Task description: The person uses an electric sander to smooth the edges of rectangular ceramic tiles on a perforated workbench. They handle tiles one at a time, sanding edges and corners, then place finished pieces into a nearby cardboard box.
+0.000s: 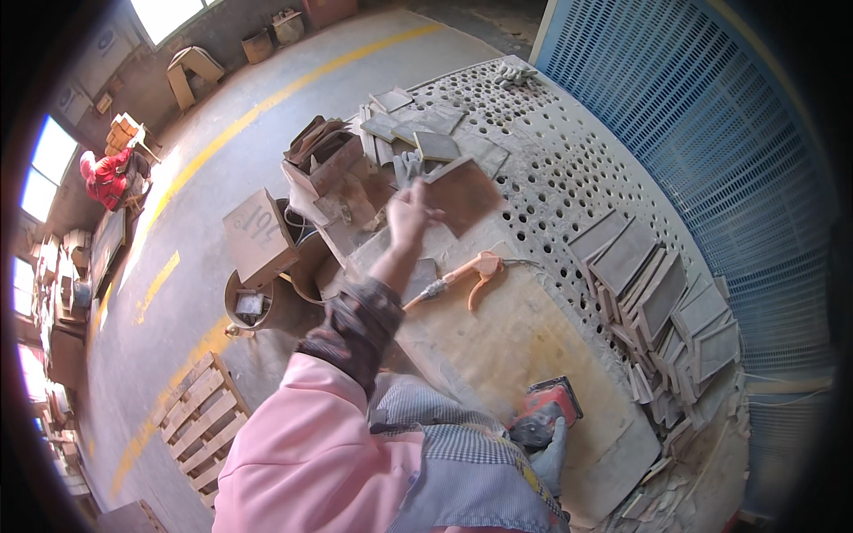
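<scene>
My bare left hand (410, 212) holds a reddish-brown sheet (464, 194), probably sandpaper, by its near left edge; the sheet is slightly blurred. My gloved right hand (550, 460) grips a red and black power sander (548, 410) low on the work board (526, 333). Between the hands lies an orange air blow gun (466, 272) with a metal fitting. Just beyond my left hand are a grey glove (407, 168) and a loose pile of flat grey tiles (436, 145). A stack of worn brown sheets (321, 143) stands in a box to the left.
Many thin tiles (640, 273) lean in rows at the right, before a blue slatted panel (680, 120). A perforated table top (553, 173) runs behind. At the left are a cardboard box (260, 238), a bucket (230, 293) and a wooden pallet (203, 420). A person in red (106, 180) sits far off.
</scene>
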Motion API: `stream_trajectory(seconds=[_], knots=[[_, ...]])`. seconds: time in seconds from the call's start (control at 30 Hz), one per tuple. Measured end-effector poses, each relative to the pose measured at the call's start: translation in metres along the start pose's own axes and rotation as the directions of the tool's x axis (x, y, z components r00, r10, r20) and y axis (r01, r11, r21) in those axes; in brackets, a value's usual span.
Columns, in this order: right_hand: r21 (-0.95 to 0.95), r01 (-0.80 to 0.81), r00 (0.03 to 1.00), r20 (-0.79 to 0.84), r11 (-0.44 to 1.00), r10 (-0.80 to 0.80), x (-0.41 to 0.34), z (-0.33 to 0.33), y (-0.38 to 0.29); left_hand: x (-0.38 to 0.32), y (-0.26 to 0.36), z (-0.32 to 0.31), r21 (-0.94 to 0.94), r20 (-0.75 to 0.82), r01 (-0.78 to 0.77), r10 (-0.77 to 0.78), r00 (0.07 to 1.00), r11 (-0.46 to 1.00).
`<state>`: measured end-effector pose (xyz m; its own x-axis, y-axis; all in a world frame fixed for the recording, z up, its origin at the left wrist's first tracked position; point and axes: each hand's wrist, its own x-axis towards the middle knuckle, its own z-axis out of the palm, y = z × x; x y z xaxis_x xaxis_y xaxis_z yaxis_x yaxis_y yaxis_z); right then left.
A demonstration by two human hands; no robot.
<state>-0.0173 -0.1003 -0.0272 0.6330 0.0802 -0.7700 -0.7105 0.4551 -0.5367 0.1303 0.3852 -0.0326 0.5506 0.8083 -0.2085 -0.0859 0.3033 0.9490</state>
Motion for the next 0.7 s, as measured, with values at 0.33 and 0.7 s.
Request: stream_trajectory(seconds=[0.33, 0.7], knots=[[-0.127, 0.2, 0.949, -0.219, 0.971, -0.225, -0.001, 0.017, 0.009, 0.137, 0.026, -0.083, 0.373, -0.207, 0.318, -0.256, 0.944, 0.872], [-0.3, 0.03, 0.815, -0.545, 0.953, -0.197, 0.026, 0.094, -0.019, 0.366, 0.02, -0.048, 0.894, 0.066, -0.11, 0.114, 0.991, 0.435]])
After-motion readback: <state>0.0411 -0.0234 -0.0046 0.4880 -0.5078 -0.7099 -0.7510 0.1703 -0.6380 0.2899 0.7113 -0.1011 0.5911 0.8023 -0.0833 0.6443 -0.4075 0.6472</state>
